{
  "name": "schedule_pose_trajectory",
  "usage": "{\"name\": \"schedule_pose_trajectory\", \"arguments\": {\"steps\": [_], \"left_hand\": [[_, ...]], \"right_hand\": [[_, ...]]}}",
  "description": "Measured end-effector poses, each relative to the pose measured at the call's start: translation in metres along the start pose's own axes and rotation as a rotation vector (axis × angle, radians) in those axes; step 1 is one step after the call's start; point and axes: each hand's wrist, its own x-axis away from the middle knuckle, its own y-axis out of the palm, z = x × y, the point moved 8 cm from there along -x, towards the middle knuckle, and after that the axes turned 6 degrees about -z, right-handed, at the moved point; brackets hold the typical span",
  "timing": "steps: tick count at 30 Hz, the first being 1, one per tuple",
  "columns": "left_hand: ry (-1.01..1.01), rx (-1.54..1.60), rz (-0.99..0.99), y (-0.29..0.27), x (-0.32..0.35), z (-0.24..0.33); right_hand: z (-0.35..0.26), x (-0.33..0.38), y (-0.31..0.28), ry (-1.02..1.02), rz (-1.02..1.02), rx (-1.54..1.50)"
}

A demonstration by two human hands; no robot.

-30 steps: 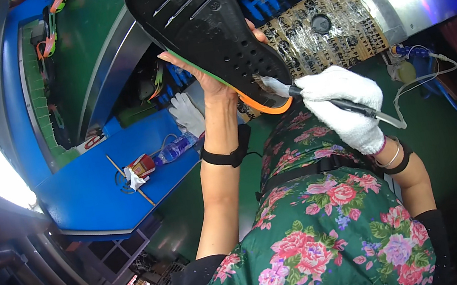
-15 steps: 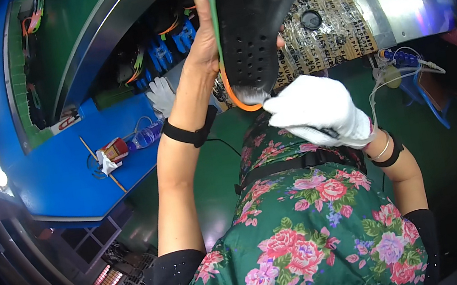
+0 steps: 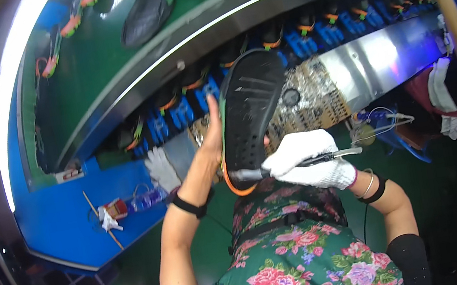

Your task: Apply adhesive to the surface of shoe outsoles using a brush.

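My left hand (image 3: 212, 136), bare, grips a black shoe sole (image 3: 252, 105) by its left edge, thumb pointing up along the side and fingers mostly hidden behind. The sole is held up with its holed end toward me; green shows on its left side and orange round the near end. In its white glove, my right hand (image 3: 310, 162) is closed on a slim brush (image 3: 336, 155) with a dark handle and a pale rear end. The brush's light tip lies against the sole's near end, just inside the orange rim.
Beyond, a rail bears a row of blue clamps (image 3: 181, 113) with shoe parts. More black soles (image 3: 148, 8) lie on the green belt behind. A white glove (image 3: 161, 169) and a bottle (image 3: 144, 200) rest on the blue table (image 3: 58, 210) at left. Another person's arm (image 3: 451, 15) is at far right.
The view has shifted, bringing the belt with soles and another person's arm into sight. The sole now appears lower and farther from the camera. The brush in my right hand has come clearly into view.
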Motion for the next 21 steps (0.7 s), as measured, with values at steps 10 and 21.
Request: {"name": "schedule_pose_trajectory", "arguments": {"steps": [10, 21], "left_hand": [[0.278, -0.025, 0.070, -0.017, 0.018, -0.046], [0.224, 0.859, -0.405, 0.013, 0.048, -0.045]], "right_hand": [[-0.030, -0.006, -0.026, -0.179, 0.223, 0.523], [-0.060, 0.004, -0.011, -0.218, 0.333, 0.623]]}}
